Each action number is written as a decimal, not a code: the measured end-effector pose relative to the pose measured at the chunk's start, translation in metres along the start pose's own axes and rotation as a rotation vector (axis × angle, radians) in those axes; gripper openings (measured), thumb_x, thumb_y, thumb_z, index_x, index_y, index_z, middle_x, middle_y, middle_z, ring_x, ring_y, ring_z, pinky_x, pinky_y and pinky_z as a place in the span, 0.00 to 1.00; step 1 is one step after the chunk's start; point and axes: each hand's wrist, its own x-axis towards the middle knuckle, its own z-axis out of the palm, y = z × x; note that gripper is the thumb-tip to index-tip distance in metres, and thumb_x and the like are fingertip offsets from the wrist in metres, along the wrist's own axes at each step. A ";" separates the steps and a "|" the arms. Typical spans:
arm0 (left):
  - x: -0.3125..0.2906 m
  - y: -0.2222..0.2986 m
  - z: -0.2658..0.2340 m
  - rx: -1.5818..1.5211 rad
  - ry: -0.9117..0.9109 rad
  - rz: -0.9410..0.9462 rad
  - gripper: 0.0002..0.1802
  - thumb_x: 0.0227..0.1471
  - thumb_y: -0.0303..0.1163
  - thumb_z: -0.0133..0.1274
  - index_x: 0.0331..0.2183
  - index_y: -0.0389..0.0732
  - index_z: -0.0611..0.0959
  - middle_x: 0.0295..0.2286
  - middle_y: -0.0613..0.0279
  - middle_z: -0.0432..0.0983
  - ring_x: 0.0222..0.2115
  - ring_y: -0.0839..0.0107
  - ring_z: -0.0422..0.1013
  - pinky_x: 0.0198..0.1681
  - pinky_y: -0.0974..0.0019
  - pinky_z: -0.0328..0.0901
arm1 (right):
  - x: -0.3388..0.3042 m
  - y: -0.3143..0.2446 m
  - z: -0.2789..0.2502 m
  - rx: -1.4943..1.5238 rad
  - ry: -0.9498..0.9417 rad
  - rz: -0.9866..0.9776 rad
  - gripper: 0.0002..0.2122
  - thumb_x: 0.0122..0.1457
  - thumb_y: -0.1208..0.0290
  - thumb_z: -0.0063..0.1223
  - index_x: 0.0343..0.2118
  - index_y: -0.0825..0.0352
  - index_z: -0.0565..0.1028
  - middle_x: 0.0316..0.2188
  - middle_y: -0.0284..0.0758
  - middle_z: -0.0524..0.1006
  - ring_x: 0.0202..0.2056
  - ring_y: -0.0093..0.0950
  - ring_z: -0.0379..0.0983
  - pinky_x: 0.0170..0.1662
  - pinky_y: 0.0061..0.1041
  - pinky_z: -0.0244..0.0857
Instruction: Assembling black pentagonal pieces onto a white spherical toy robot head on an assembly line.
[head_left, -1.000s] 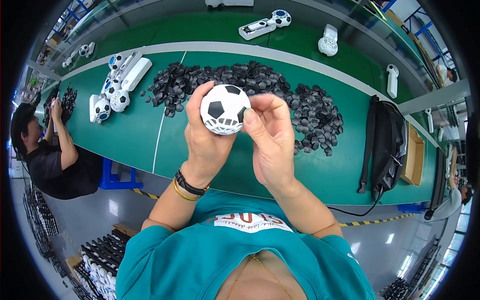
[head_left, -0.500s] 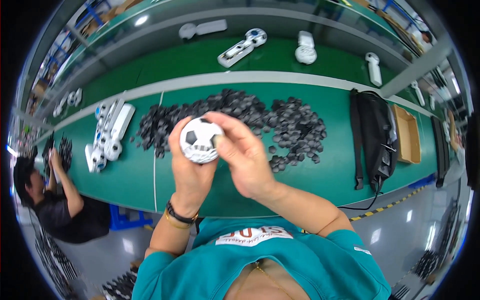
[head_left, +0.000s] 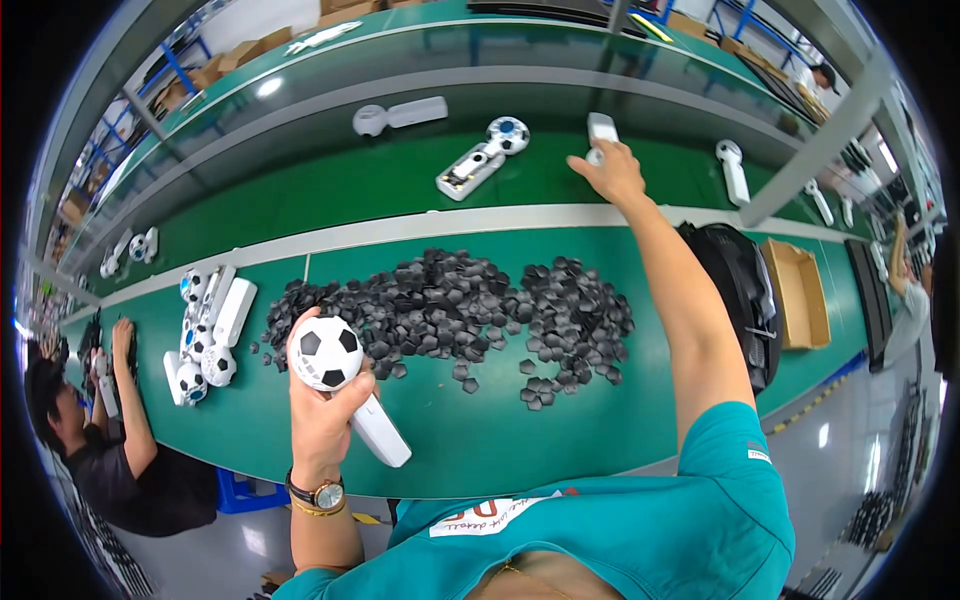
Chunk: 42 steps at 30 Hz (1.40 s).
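The left hand (head_left: 322, 420) is gripping a football-headed white fan (head_left: 340, 375) — the right hand (head_left: 612, 170) is closing its fingers on a white device (head_left: 600, 130) on the far bench (head_left: 330, 190).

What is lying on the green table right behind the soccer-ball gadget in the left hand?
Behind the soccer-ball gadget in the left hand lies a heap of small black pieces on the green table. Pieces directly behind the ball are hidden.

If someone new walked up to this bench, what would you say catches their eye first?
Most striking is the football-patterned ball on a white handle, gripped in the left hand near the front of the green bench. Just behind it spreads a wide heap of small black pieces. The right hand stretches far across to a white device on the back belt.
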 end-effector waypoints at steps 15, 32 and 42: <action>-0.003 -0.028 -0.030 -0.591 -0.001 -0.203 0.34 0.57 0.61 0.37 0.52 0.44 0.68 0.43 0.55 0.71 0.32 0.68 0.69 0.31 0.60 0.68 | -0.137 0.033 -0.109 -0.081 -0.040 -0.308 0.20 0.48 0.71 0.58 0.47 0.62 0.72 0.46 0.45 0.72 0.45 0.42 0.71 0.47 0.35 0.65; -0.025 -0.035 -0.011 -0.623 -0.008 -0.296 0.28 0.58 0.54 0.39 0.46 0.39 0.72 0.37 0.52 0.73 0.31 0.68 0.70 0.41 0.48 0.71 | -0.257 -0.095 -0.064 0.506 -0.312 -0.566 0.08 0.51 0.78 0.58 0.35 0.68 0.77 0.28 0.36 0.76 0.27 0.28 0.74 0.31 0.27 0.69; -0.027 -0.045 -0.010 -0.616 -0.005 -0.323 0.27 0.57 0.53 0.41 0.46 0.39 0.71 0.37 0.53 0.72 0.32 0.69 0.70 0.42 0.47 0.70 | -0.270 -0.117 -0.043 0.293 -0.460 -0.538 0.08 0.48 0.74 0.61 0.30 0.67 0.74 0.26 0.35 0.74 0.27 0.33 0.73 0.29 0.31 0.66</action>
